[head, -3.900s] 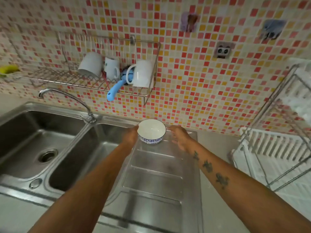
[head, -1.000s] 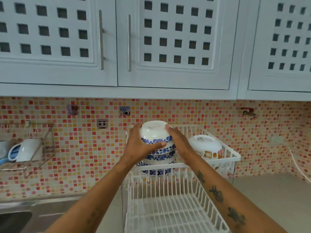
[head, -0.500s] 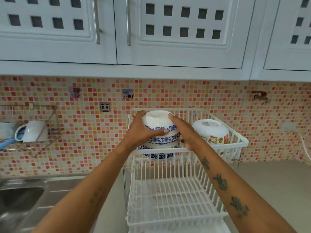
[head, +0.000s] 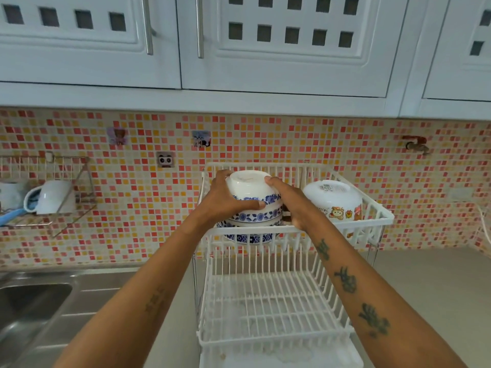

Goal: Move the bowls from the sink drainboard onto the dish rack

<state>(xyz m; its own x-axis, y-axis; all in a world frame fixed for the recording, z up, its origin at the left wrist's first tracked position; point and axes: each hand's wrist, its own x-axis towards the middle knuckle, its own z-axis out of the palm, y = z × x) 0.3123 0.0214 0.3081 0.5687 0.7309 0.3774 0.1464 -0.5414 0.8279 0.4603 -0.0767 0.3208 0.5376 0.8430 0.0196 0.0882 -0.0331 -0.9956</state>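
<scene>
A white bowl with a blue flower band (head: 248, 188) sits upside down on top of a stack of like bowls (head: 251, 221) in the upper tier of the white dish rack (head: 377, 217). My left hand (head: 225, 200) grips its left side, thumb across the blue band. My right hand (head: 291, 201) holds its right side, fingers curled over the base rim. The stack's lower bowls show through the rack's front bars.
Another upturned white bowl with cartoon pictures (head: 333, 199) stands to the right in the same tier. The rack's lower tier (head: 271, 309) holds nothing. The steel sink and drainboard (head: 61, 301) lie at the lower left. A wall wire shelf with mugs (head: 50, 197) hangs at left.
The bowl went from the drainboard to the rack, turned upside down, and has come down onto the stack. Both hands stay on it.
</scene>
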